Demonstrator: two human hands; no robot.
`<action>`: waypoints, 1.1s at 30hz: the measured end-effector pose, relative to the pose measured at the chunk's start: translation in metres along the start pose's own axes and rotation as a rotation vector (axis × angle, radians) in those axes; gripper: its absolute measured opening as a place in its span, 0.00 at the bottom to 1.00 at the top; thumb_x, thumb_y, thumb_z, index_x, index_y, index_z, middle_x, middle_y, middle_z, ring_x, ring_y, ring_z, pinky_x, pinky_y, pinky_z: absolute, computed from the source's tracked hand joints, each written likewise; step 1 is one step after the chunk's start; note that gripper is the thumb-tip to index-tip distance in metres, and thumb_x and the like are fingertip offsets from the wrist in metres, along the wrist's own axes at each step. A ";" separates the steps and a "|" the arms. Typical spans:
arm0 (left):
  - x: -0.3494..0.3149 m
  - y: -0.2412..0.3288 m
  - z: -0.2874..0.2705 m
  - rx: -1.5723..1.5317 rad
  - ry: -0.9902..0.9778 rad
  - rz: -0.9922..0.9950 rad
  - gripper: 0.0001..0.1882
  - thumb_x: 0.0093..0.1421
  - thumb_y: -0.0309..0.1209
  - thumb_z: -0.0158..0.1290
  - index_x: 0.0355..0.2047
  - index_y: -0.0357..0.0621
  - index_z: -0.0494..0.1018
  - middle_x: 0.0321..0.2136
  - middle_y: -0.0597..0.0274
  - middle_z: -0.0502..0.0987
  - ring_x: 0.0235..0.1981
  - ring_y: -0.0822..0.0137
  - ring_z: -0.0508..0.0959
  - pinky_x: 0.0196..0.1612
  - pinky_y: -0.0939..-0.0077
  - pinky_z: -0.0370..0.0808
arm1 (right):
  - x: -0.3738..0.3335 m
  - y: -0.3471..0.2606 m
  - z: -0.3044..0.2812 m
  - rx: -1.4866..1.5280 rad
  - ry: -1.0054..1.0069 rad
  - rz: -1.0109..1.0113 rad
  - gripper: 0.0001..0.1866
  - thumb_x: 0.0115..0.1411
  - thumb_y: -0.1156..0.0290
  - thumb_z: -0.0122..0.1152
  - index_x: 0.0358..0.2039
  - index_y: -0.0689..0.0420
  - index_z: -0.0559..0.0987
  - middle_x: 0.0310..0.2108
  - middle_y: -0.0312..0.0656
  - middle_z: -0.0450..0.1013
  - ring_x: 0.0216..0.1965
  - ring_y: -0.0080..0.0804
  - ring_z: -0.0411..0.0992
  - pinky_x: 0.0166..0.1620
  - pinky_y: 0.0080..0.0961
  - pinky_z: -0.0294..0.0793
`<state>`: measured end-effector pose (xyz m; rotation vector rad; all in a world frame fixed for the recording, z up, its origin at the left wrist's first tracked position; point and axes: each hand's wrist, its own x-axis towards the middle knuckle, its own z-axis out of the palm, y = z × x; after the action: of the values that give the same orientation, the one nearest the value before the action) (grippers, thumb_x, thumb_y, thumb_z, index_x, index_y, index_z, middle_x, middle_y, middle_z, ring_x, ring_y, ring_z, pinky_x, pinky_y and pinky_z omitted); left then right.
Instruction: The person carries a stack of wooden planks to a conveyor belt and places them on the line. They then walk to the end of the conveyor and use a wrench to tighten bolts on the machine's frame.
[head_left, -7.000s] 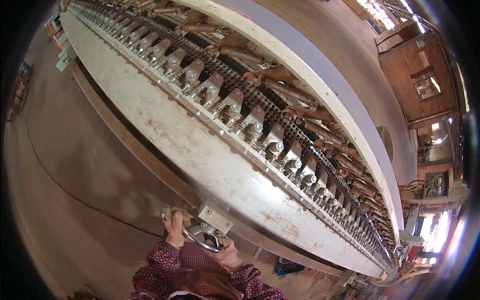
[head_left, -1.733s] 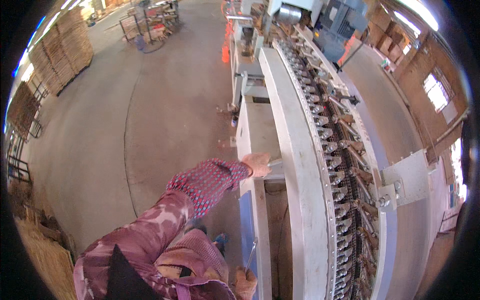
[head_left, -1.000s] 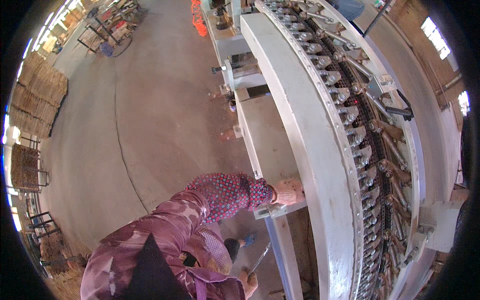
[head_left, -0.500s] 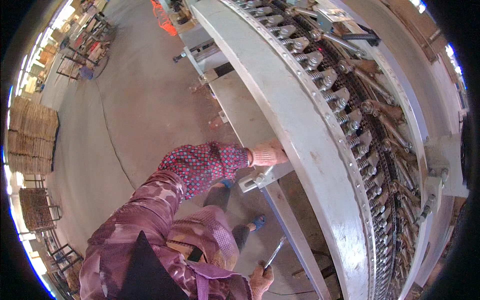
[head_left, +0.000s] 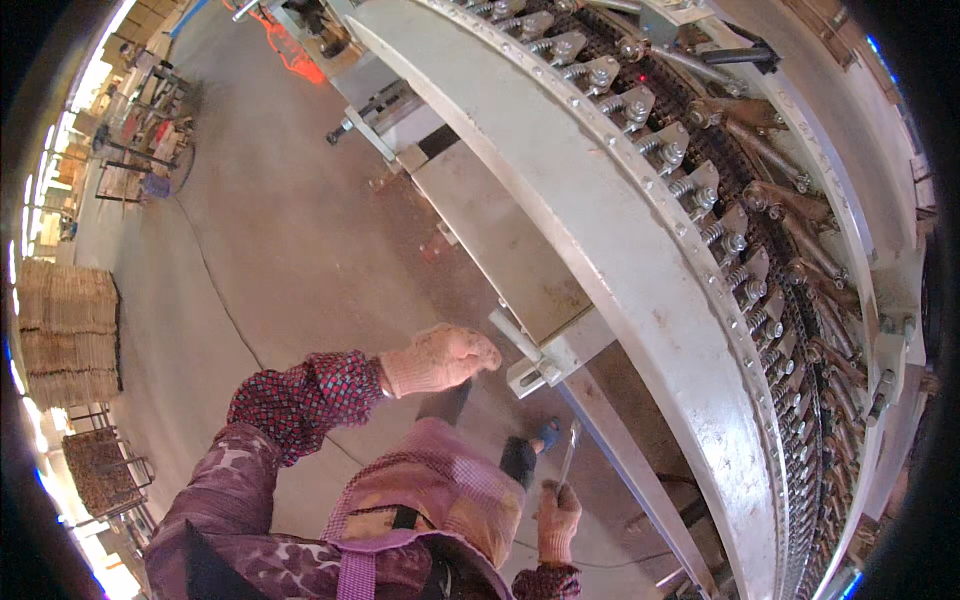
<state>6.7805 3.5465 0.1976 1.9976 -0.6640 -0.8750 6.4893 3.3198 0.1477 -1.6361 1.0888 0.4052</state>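
Observation:
My left hand (head_left: pixel 440 360), in a pale knitted glove, is held out over the floor to the left of the machine's bracket (head_left: pixel 537 370). Its fingers are curled together, and whatever may be between them is hidden. Lower down, my right hand (head_left: pixel 558 525), also gloved, grips a slim shiny metal wrench (head_left: pixel 570 452) that points upward beside the slanting machine leg (head_left: pixel 630 470). A long curved grey metal frame (head_left: pixel 610 235) runs past both hands on the right, apart from them.
Along the frame sit rows of spring-loaded clamps (head_left: pixel 668 147) and a dark chain (head_left: pixel 745 190). Orange cord (head_left: pixel 292 50) hangs at the machine's far end. Stacked brown sheets (head_left: pixel 68 335) stand at left, and a thin cable (head_left: pixel 215 280) crosses the floor.
My left hand has come out from under the curved frame, moving left and away from the bracket. My right hand, still around the wrench, has shifted slightly right and up.

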 end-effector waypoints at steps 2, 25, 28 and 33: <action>0.010 0.003 -0.009 0.455 0.242 0.247 0.19 0.56 0.40 0.51 0.47 0.47 0.70 0.40 0.58 0.74 0.41 0.59 0.75 0.46 0.62 0.72 | -0.001 -0.030 0.010 -0.021 -0.011 0.056 0.14 0.57 0.61 0.56 0.29 0.61 0.76 0.18 0.37 0.67 0.21 0.22 0.64 0.25 0.24 0.66; -0.018 0.035 0.125 0.435 0.421 -0.383 0.19 0.58 0.45 0.48 0.38 0.40 0.69 0.28 0.47 0.74 0.28 0.50 0.76 0.29 0.59 0.73 | 0.005 -0.003 -0.033 -0.343 -0.081 -0.123 0.19 0.56 0.56 0.54 0.25 0.62 0.75 0.17 0.41 0.69 0.18 0.27 0.70 0.21 0.27 0.68; -0.026 0.042 0.119 0.480 0.440 -0.259 0.18 0.58 0.43 0.48 0.38 0.40 0.69 0.29 0.47 0.74 0.29 0.51 0.76 0.31 0.60 0.73 | 0.004 -0.014 -0.038 -0.384 -0.078 -0.190 0.20 0.56 0.55 0.53 0.26 0.62 0.75 0.17 0.43 0.69 0.18 0.29 0.70 0.22 0.28 0.68; -0.028 0.021 0.118 0.407 0.385 -0.087 0.11 0.59 0.38 0.46 0.35 0.46 0.73 0.34 0.55 0.72 0.38 0.56 0.74 0.37 0.64 0.74 | 0.021 0.016 -0.033 -0.396 -0.062 -0.228 0.15 0.53 0.60 0.55 0.25 0.62 0.75 0.16 0.40 0.67 0.18 0.27 0.68 0.22 0.27 0.67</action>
<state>6.6689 3.4987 0.1767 2.4870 -0.5650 -0.3989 6.4792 3.2806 0.1349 -2.0572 0.7964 0.5407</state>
